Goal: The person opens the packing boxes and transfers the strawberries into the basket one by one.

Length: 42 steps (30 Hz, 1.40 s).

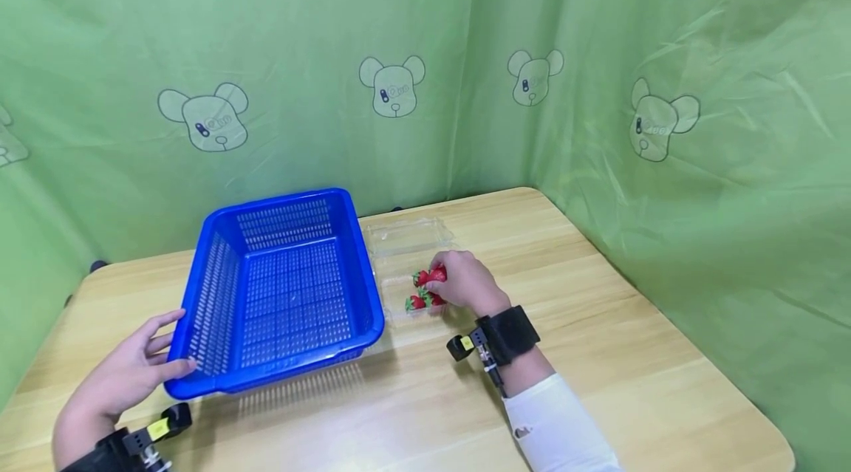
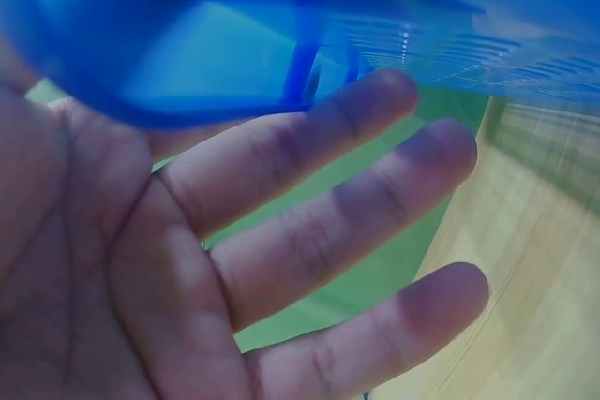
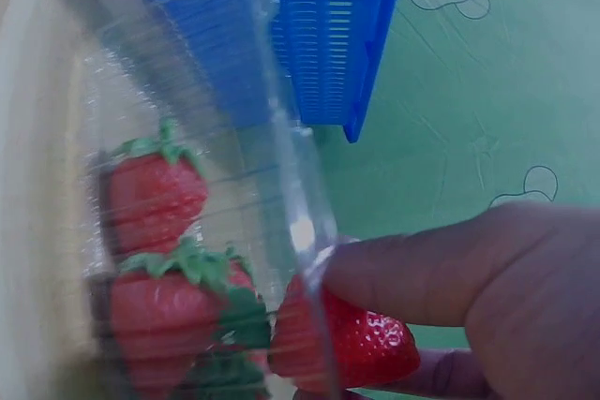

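Observation:
A blue plastic basket point(image 1: 295, 295) stands on the left of the table, with slotted walls and no contents in sight. My left hand point(image 1: 129, 367) holds its near left corner, thumb over the rim and the other fingers outside below it. In the left wrist view, three fingers point(image 2: 309, 231) stretch out fairly straight under the rim. My right hand point(image 1: 468, 281) reaches into a clear plastic punnet point(image 3: 291, 166) right of the basket. Between its thumb and fingers it pinches a red strawberry point(image 3: 370, 348). Several other strawberries point(image 3: 159, 203) with green leaves lie in the punnet.
The punnet's clear lid point(image 1: 408, 236) lies folded back toward the rear of the wooden table point(image 1: 585, 368). Green curtains point(image 1: 299, 29) printed with bear heads hang behind and along the right side. Each wrist wears a strapped camera.

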{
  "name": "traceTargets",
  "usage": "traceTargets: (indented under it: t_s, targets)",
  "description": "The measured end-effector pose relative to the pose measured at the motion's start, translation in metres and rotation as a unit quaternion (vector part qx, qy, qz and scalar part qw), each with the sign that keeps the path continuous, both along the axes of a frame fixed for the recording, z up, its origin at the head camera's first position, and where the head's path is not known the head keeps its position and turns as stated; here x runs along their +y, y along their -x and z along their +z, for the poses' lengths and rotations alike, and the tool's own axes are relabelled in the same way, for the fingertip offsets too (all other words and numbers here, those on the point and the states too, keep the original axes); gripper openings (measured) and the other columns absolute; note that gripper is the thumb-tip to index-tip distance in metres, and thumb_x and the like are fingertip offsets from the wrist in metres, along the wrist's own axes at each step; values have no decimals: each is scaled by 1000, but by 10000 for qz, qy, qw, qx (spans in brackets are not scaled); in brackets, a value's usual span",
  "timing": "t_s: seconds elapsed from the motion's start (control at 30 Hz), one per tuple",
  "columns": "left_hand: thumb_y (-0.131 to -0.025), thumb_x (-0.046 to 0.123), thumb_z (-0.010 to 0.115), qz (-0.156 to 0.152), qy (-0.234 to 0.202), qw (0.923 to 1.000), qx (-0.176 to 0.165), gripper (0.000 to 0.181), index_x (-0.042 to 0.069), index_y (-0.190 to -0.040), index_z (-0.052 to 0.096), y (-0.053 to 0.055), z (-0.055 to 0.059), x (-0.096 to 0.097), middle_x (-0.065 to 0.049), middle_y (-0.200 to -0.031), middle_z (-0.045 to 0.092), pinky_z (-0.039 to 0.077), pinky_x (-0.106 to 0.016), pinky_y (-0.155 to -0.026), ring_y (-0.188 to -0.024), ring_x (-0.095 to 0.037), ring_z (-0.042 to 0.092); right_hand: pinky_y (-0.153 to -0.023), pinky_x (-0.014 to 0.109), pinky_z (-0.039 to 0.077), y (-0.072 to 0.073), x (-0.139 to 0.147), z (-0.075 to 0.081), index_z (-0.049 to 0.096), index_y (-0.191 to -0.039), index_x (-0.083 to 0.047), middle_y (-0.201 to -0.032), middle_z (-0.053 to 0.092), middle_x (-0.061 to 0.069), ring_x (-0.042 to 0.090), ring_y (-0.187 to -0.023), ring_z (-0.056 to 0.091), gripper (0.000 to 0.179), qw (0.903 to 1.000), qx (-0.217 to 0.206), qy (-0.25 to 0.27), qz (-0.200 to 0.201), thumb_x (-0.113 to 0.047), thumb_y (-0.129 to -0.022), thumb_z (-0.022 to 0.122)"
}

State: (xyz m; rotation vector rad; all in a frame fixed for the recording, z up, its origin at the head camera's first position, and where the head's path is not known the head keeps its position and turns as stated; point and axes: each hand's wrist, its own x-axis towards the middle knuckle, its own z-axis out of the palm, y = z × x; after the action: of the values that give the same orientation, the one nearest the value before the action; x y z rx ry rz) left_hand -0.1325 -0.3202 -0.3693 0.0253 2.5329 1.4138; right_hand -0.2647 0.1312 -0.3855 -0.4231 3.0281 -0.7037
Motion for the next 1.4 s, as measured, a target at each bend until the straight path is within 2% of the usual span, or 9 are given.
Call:
traceTargets:
  t_s: [0.17, 0.33, 0.5, 0.9, 1.07, 1.4]
  targets:
    - [-91, 8, 66, 63, 28, 10000, 37, 84, -12, -148, 7, 0, -2, 0, -46, -136, 34, 49, -54, -92, -119, -53, 48, -70, 34, 52, 5, -1, 8, 68, -108, -5, -91, 67, 6, 19, -79, 61, 33, 9993, -145, 313, -113, -22, -82, 78]
    - [-90, 6, 66, 112, -5, 9999, 69, 82, -13, -147, 10, 1, -3, -1, -46, -135, 36, 52, -50, -89, -117, -52, 50, -70, 33, 53, 7, -2, 10, 67, -111, -5, -90, 67, 6, 18, -78, 62, 34, 9970, -275, 687, -241, -25, -84, 76]
    - [-91, 6, 65, 147, 22, 9997, 179, 80, -13, -147, 12, 4, -2, -1, -45, -133, 39, 55, -47, -86, -116, -51, 52, -67, 31, 53, 7, -4, 11, 66, -113, -5, -92, 65, 8, 18, -79, 60, 35, 9957, -17, 901, -228, -27, -87, 74]
    - [-91, 6, 64, 224, 31, 9997, 120, 77, -12, -147, 13, 3, -3, 5, -45, -134, 39, 53, -49, -88, -113, -48, 55, -68, 31, 53, 4, -9, 15, 65, -114, -6, -95, 64, 8, 20, -81, 59, 36, 9959, -3, 882, -176, -28, -88, 73]
    - [-93, 8, 63, 230, 33, 9997, 35, 79, -11, -148, 11, 4, 0, 6, -44, -137, 36, 50, -54, -91, -116, -49, 53, -68, 31, 53, 1, -11, 18, 65, -114, -5, -95, 64, 8, 21, -82, 58, 37, 9959, 123, 891, -100, -29, -87, 73]
    - [-93, 9, 63, 264, 41, 9996, 59, 78, -11, -149, 12, 1, -1, 7, -44, -136, 37, 47, -57, -93, -117, -49, 52, -63, 29, 53, -5, -16, 24, 66, -113, -5, -95, 64, 8, 21, -80, 58, 35, 9945, 388, 966, 128, -27, -87, 74]
